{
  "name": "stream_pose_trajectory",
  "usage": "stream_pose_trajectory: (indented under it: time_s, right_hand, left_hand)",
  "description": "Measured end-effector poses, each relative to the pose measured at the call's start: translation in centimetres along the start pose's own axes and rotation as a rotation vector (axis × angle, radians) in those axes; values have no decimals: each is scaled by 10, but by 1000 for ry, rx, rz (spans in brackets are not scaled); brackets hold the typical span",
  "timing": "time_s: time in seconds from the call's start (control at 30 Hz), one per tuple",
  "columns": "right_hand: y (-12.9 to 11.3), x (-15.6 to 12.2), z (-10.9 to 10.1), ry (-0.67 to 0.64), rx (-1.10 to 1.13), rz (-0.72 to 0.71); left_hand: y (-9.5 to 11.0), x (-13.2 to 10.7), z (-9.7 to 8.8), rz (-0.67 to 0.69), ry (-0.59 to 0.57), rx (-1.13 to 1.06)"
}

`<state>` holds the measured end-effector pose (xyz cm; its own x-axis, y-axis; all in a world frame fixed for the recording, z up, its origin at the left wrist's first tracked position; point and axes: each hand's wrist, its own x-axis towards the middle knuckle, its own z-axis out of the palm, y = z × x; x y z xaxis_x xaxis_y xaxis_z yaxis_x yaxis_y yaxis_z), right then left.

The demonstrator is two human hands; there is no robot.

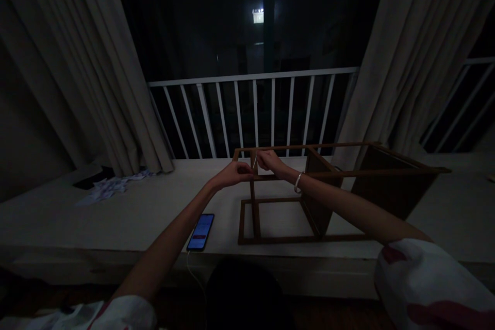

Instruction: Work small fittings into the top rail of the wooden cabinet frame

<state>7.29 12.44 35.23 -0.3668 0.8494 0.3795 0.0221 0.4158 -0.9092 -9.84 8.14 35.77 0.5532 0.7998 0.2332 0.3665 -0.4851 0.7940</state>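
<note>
A brown wooden frame (pixel 328 172), like a small shelf lying on its side, rests on a pale ledge (pixel 116 216). My left hand (pixel 231 173) grips the frame's upper left corner post with fingers closed. My right hand (pixel 270 161), with a silver bracelet at the wrist, is pinched on a small thin light-coloured piece (pixel 254 161) at the same corner; I cannot make out what it is. Both hands nearly touch at the corner.
A lit phone (pixel 201 232) with a white cable lies on the ledge left of the frame. Crumpled papers (pixel 106 188) and a dark object (pixel 93 178) sit far left. Curtains (pixel 116 72) hang on both sides of a white railing (pixel 255 108); it is dark outside.
</note>
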Motion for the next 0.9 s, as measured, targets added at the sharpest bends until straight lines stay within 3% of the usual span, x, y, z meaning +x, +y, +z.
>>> stream_pose_trajectory:
  time_s: [0.33, 0.53, 0.77, 0.9]
  right_hand:
    - [5, 16, -4, -152, 93, 74]
    - [-4, 7, -3, -165, 60, 10]
    - [-8, 2, -3, -192, -42, -31]
    - [-8, 1, -2, -180, -55, -39]
  left_hand:
    - [-3, 7, 5, -157, 166, -46]
    - [-4, 9, 1, -195, 275, -52]
    - [9, 6, 7, -142, 210, -132]
    - [9, 8, 7, -178, 229, -129]
